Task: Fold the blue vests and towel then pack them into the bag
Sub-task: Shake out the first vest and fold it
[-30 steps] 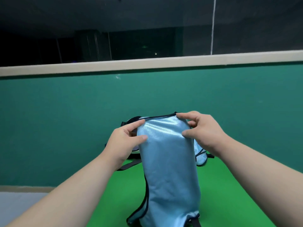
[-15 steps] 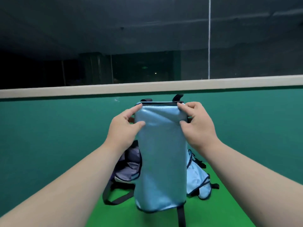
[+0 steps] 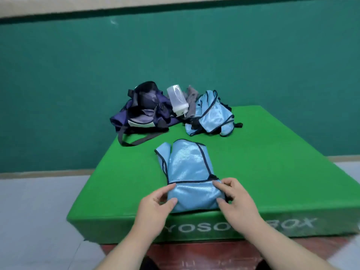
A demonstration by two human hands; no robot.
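Even, bright light, soft overall blur, wide-angle bending at the edges.

on the padded box (image 3: 272,162), a vest (image 3: 187,164) lies near the front edge. behind it, at the far end, the bag (image 3: 144,115) sits left, the heaped vests (image 3: 212,115) right, a bottle (image 3: 178,100) tilted between them.

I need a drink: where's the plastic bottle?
Head view, centre: the bottle leans at the back of the green box, between the dark bag and the crumpled blue vest.

Green mat (image 3: 272,162): vest (image 3: 187,168), vest pile (image 3: 212,115), bag (image 3: 142,114)
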